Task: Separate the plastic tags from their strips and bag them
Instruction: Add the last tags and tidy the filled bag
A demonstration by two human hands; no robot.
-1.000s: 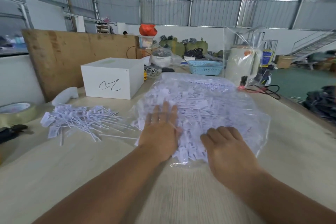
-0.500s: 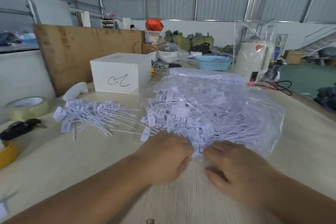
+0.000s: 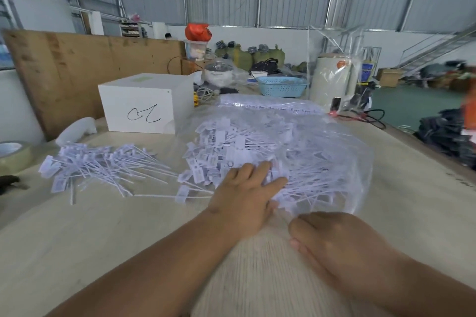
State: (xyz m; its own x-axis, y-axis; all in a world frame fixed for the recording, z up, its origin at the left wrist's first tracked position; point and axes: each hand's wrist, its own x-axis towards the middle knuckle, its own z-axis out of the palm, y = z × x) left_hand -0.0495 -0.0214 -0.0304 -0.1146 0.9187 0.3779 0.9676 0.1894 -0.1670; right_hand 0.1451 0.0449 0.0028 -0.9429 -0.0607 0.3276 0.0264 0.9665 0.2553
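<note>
While the left hand [image 3: 242, 195] lies flat with its fingers spread and straight on the heap of white plastic tags [image 3: 247, 152], the right hand [image 3: 334, 242] sits nearer the person at the near edge of the clear plastic bag [image 3: 342, 162], its fingers curled under; whether that grip pinches the film cannot be told, as the fingertips are hidden. Most of the tags, each a small rectangle on a thin stem, lie inside the bag in the middle of the pale wooden worktop [image 3: 90, 239], and some spill out at its left side, just beside the left hand. A second, loose pile of white tags and thin strips [image 3: 103, 170] lies further left on the worktop, apart from the bag. Behind that pile stands a white box with a black scrawl [image 3: 146, 103], and a white curved object [image 3: 76, 130] lies just left of the box. At the far left edge sits a roll of yellowish tape [image 3: 13, 156]. Beyond the bag stand a light blue plastic basket [image 3: 282, 86] and a cream cylinder wrapped in clear film [image 3: 331, 82].
</note>
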